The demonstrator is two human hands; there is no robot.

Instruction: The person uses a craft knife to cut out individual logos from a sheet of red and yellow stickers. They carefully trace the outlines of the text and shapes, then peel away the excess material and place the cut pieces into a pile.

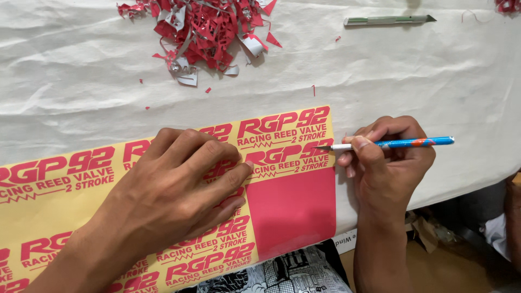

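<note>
Fingers [217, 163] of left hand [173, 184] spread flat, pinning yellow sticker sheet [54, 201] against slipping; right hand [385, 157] pinching blue craft knife [391, 144], tip at sheet's edge.

It looked like a small sticker-making workshop. The worktop [412, 70] was covered with a creased white cloth, and on it lay a yellow backing sheet [65, 209] with rows of cut red vinyl decals, a pile of red and grey vinyl scraps [203, 30], and a spare grey craft knife [388, 20].
</note>
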